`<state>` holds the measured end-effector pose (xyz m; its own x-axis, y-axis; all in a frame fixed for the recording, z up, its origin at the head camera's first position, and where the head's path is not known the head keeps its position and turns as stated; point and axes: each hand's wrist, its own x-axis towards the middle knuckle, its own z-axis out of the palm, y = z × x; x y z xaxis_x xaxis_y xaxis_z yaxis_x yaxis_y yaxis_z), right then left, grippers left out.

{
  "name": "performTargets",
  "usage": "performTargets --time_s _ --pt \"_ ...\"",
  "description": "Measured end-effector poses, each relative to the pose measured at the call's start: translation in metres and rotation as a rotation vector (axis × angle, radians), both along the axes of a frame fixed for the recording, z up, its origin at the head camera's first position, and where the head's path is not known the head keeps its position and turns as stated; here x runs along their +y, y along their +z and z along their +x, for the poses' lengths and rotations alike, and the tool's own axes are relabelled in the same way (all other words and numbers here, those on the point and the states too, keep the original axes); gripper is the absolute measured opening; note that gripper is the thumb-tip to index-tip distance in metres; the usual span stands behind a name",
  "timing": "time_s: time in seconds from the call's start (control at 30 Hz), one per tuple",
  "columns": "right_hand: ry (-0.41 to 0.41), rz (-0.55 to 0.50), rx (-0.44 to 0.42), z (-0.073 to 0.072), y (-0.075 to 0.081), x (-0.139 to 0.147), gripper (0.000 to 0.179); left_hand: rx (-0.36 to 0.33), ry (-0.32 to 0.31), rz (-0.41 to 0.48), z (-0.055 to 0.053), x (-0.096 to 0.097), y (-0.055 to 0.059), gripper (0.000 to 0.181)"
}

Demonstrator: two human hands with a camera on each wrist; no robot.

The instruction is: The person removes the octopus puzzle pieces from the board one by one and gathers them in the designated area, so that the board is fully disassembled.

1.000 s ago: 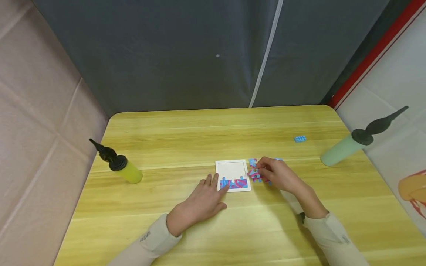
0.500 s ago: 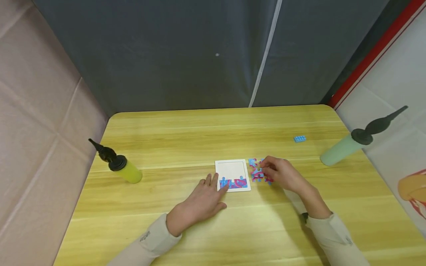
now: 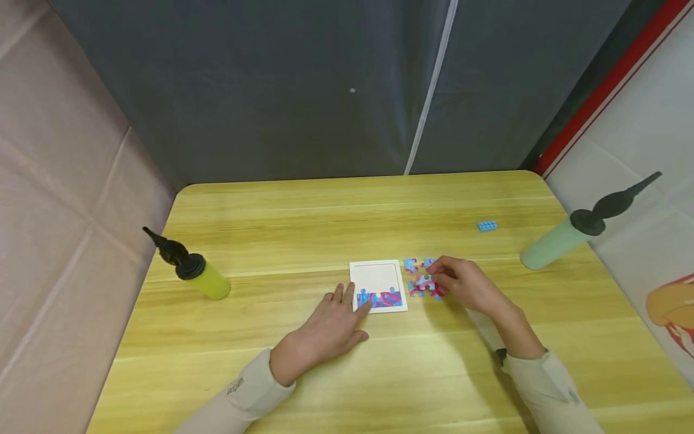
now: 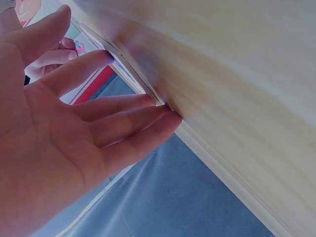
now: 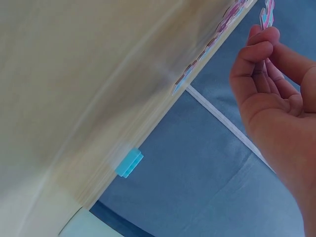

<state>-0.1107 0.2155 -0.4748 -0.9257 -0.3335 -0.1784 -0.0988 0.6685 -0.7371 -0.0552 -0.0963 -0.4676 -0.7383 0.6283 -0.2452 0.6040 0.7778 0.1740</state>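
Note:
My right hand pinches a pink-and-blue jigsaw piece between thumb and forefinger, held up off the table in the right wrist view. Under and beside it lie several loose jigsaw pieces, just right of the white puzzle frame. Along the frame's near side, a row of fitted pieces fills the bottom; the upper part shows bare white. My left hand rests at the frame's left edge with fingers extended. Its index fingertip touches the fitted row, and the other fingertips meet the frame edge and tabletop in the left wrist view.
A blue toy brick lies at the back right of the wooden table. A yellow bottle with a black nozzle stands on the left, a pale green one on the right. A dark curtain hangs behind.
My right hand has shifted slightly right with the jigsaw piece, uncovering more of the loose pieces beside the frame. The left hand stays in place on the frame.

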Motion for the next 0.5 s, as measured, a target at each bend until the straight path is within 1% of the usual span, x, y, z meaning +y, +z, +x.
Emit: performTargets --time_s 0.27,0.5 --pt "-0.021 -0.016 -0.025 0.0015 0.0029 0.0041 0.013 0.015 -0.007 0.003 0.0000 -0.0001 -0.0004 0.060" --pt "-0.021 -0.003 -0.003 0.0031 0.0028 0.0074 0.012 0.010 -0.001 0.005 0.0006 0.0001 0.0003 0.061"
